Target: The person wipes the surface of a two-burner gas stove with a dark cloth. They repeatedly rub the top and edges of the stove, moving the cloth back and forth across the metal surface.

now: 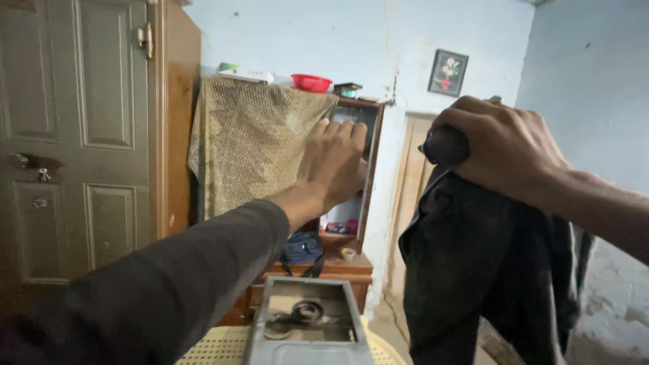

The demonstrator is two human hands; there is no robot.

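Your right hand (503, 149), at the upper right of the frame, is clenched tight around the bunched top of a dark garment (473, 270), which hangs down to the lower right edge. Your left hand (334, 165), at centre, is stretched forward with fingers extended and close together, gripping nothing, in front of a wooden cabinet (368, 169). A patterned cloth (250, 142) drapes just left of it. A grey metal box (307, 321) sits at bottom centre.
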